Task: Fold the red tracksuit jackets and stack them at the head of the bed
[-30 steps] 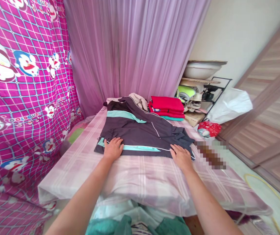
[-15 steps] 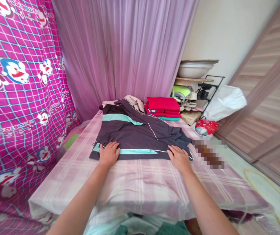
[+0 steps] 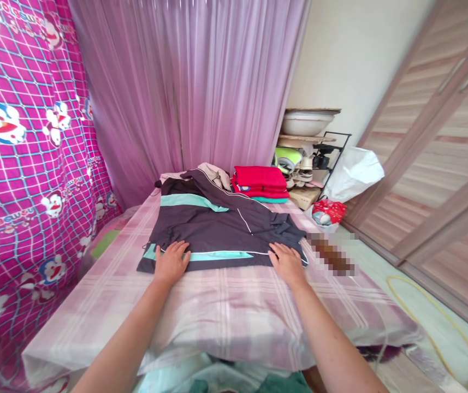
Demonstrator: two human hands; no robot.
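Observation:
A dark jacket with turquoise panels and white piping lies spread on the table, its near edge folded over into a fairly straight line. My left hand rests flat on the near left part, beside the turquoise strip, fingers spread and pointing away from me. Flat on the near right part, close to the collar end, lies my right hand, also with fingers apart. Neither hand grips the cloth. Part of the jacket's far side reaches over a pale beige garment.
Folded red clothes are stacked at the back right, with a green piece underneath. The checked tablecloth covers the table. Beyond the right corner stand a shoe rack and a white bag. A pixelated brown patch lies at the right edge.
The whole view has shifted, so things appear farther left. Both hands stay flat at the same places on the jacket, which looks unchanged.

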